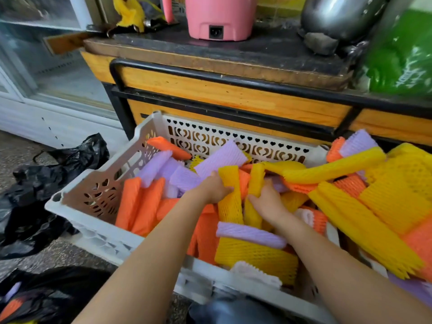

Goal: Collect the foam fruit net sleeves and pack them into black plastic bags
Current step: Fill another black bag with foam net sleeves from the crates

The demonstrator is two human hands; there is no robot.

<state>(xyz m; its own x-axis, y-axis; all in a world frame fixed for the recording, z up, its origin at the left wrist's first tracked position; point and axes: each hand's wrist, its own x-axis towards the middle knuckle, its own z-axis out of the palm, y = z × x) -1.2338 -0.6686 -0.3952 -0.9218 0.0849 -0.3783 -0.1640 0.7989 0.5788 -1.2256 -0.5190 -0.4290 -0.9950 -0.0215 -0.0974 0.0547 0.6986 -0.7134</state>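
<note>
Orange foam net sleeves (131,204) along the crate's left side. Yellow foam net sleeves (230,197) in the middle and heaped over its right edge. Lilac foam net sleeves (250,235) by the back wall and near the front edge. All in a fine diamond mesh. One whitish sleeve (257,274) at the front rim. White crate (98,232), walls pierced with a row of small hearts above curved bracket-like cut-outs. Glossy black plastic bags (46,188) on speckled grey floor (70,253), with orange and lilac inside the nearest bag (58,288). Dull black worktop (257,52), orange-brown wood and black metal rails beneath. On it a pink appliance base (219,17) with a black socket, a silver metal vessel (339,15), a yellow cloth (131,12) and a green bag (402,54).
</note>
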